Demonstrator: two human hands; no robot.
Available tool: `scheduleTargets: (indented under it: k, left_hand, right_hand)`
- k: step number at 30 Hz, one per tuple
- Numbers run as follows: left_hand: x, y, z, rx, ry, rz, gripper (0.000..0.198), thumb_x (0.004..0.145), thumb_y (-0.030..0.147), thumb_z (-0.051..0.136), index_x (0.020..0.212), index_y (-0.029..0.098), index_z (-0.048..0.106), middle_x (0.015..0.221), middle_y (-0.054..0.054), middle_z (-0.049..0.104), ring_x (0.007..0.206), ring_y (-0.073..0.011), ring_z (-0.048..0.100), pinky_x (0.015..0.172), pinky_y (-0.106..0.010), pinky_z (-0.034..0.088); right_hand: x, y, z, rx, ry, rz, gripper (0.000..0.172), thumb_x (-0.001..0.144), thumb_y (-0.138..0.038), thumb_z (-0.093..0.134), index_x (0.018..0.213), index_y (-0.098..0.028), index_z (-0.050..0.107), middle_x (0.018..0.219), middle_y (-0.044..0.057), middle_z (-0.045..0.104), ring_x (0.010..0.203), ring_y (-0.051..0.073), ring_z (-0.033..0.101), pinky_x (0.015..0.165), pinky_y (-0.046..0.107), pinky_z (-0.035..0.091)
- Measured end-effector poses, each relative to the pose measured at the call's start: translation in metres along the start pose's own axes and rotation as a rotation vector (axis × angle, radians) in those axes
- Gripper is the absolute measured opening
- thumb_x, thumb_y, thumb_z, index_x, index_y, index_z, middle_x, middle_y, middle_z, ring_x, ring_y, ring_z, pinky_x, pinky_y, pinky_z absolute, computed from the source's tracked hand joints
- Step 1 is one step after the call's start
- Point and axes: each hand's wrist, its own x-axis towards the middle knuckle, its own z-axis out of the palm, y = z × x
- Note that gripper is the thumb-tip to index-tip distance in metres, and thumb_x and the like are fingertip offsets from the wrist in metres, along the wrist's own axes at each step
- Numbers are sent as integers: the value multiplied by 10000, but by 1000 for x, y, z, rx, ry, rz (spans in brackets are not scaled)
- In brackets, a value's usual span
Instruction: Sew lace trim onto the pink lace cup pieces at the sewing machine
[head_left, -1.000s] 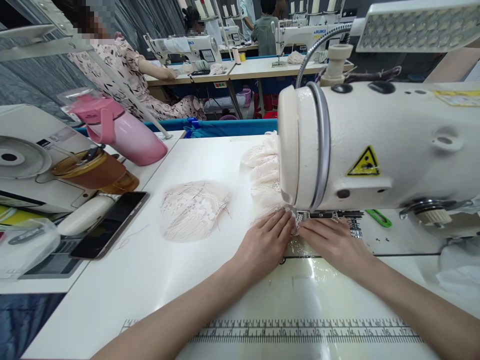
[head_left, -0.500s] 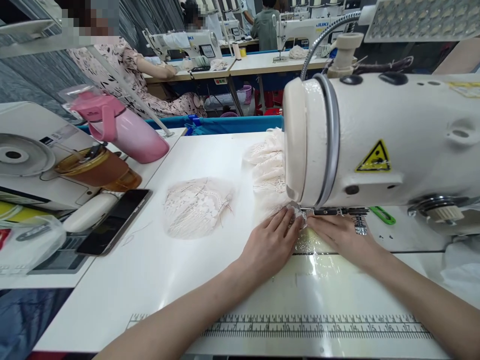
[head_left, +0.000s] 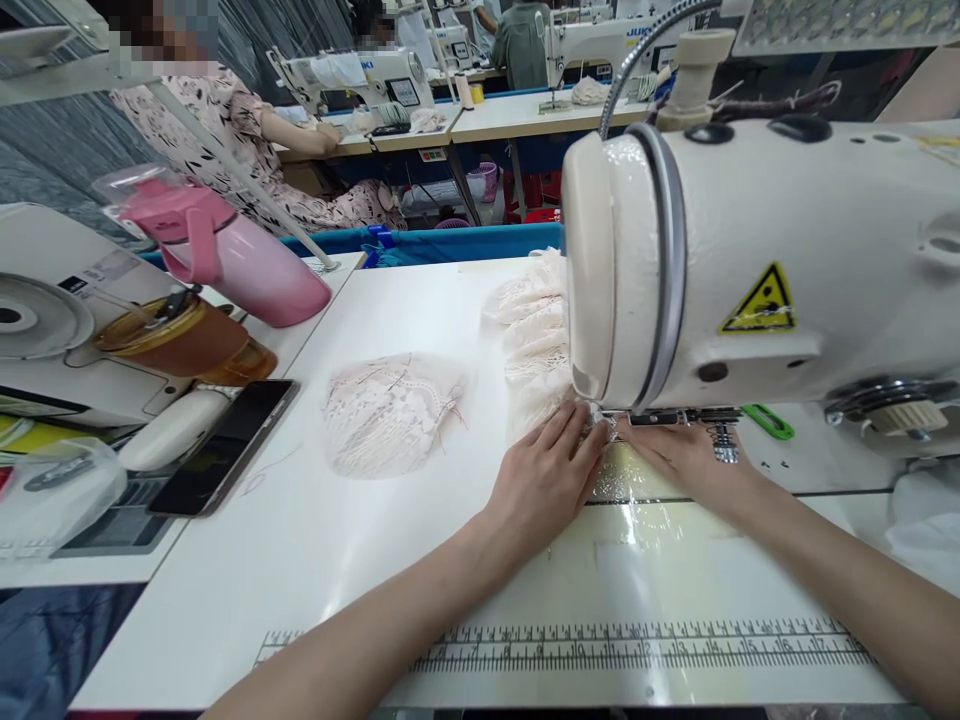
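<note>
My left hand [head_left: 546, 465] lies on a pale cream lace fabric [head_left: 536, 345], fingers stretched forward and flat, fingertips at the edge by the presser foot. The fabric is gathered in ruffles and runs back along the left of the white sewing machine head [head_left: 622, 270]. My right hand [head_left: 686, 458] is on the other side of the needle area, its fingers extended leftward and low under the head. Metal parts of the machine partly cover it, and its fingertips are close to the left ones. The needle itself is hidden.
Left of my hands lies another lace piece [head_left: 394, 415] with loose threads. Farther left are a phone [head_left: 225, 447], an amber cup [head_left: 187, 340] and a pink bottle [head_left: 232, 250]. A green thread clipper [head_left: 769, 422] sits behind my right hand. People work at machines beyond.
The camera view has shifted slightly. My hands stay beside the presser foot on the lace fabric, with little visible movement.
</note>
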Motion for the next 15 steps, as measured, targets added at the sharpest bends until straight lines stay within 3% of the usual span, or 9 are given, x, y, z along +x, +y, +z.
scheduleTargets:
  k: [5,11,15]
  left_hand:
    - [-1,-1,2,15,32,7,311,966,226,445,1215,102,583,1244,-147,609,1211,-276,540,950,-401,517]
    - [-7,-2,3,42,79,219,338,928,67,429,1243,36,548,1289,-155,576,1215,-246,540,996,-374,498]
    - [-8,-2,3,24,64,192,325,938,92,439,1235,34,556,1280,-150,582,1178,-244,571,961,-361,530]
  right_hand:
    - [-1,1,2,-49,-12,-49,266,932,-237,449,1063,-308,669,934,-6,705,831,153,653,771,303,525]
    - [-13,1,-6,-229,-55,-208,295,913,-218,487,1149,-315,636,1037,26,702,887,190,647,782,351,511]
    - [-17,2,-5,-308,-12,-223,235,912,-276,527,1101,-257,665,1013,57,708,873,200,642,860,397,472]
